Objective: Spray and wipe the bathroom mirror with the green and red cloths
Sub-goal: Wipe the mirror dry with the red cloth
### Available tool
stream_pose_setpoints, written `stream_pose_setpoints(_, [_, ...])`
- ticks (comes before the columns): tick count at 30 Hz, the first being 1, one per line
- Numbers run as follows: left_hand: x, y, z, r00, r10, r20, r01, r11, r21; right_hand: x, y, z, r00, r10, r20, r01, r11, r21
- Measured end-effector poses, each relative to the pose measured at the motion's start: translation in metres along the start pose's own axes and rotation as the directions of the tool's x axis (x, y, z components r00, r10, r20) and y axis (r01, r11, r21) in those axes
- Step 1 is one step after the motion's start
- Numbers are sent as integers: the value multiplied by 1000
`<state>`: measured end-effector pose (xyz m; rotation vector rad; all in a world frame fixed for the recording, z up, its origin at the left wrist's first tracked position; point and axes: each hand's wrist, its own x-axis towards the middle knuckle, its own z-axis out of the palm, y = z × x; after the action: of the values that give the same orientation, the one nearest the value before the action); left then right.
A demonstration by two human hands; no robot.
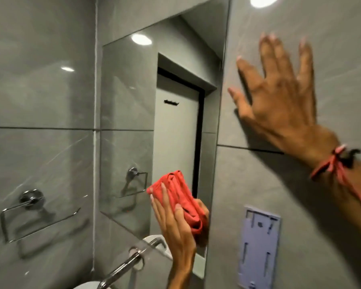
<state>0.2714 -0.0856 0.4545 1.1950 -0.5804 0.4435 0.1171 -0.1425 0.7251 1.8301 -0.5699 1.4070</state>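
Note:
The bathroom mirror hangs on the grey tile wall and reflects a door and a ceiling light. My left hand presses a bunched red cloth against the mirror's lower right part, near its right edge. My right hand lies flat on the tile wall to the right of the mirror, fingers spread and holding nothing. A red thread is tied around that wrist. No green cloth and no spray bottle are in view.
A chrome towel ring is fixed to the left wall. A chrome tap sticks out below the mirror over a white basin. A lilac plastic bracket is mounted on the wall at the lower right.

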Motion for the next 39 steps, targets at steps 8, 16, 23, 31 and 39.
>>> stream_pose_setpoints(8, [174,211,94,789,604,117,-615,770,171,-41,43,-13,1000,-2,18,3,998,-66])
stream_pose_setpoints(16, [274,127,40,899,432,75,-437,896,75,-40,34,-9,1000,4,30,-1,996,-88])
stream_pose_setpoints(23, [105,-44,-28,979,-77,-188,88,995,51,-43,31,-5,999,43,-7,-43,999,-11])
stream_pose_setpoints(31, [-16,-2,21,932,-245,-267,186,956,-228,-39,39,-15,998,15,-58,-13,1000,24])
stream_pose_setpoints(39, [152,253,103,957,282,-72,-290,905,-311,-21,63,-41,998,51,39,-63,890,452])
